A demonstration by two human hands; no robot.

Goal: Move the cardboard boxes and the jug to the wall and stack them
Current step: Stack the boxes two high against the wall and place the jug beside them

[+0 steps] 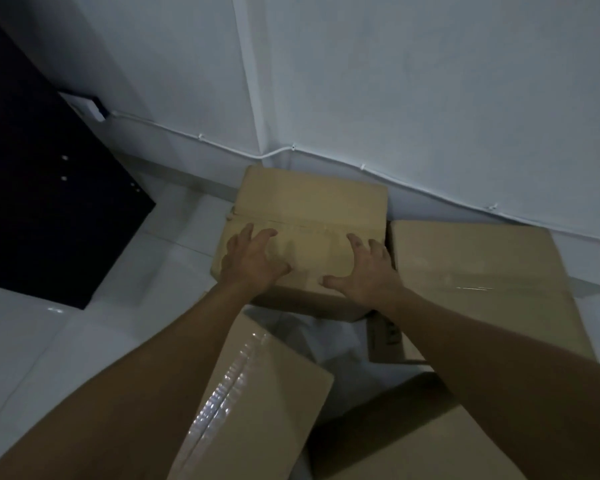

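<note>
1. Taped box point(253, 403) nearest, on the floor point(25, 358), not yet moved.
2. Large box point(482, 271) at the right, along the wall point(430, 81).
3. Small box point(309, 216) pushed to the wall's foot.
4. Left hand point(253, 261) and right hand point(364, 275): fingers spread flat on its top, nothing clasped.
5. Placing step, by my read; next, fetch another box. No jug in sight.

Hands point(309, 265) atop box point(312, 199) against wall point(430, 98)
</note>
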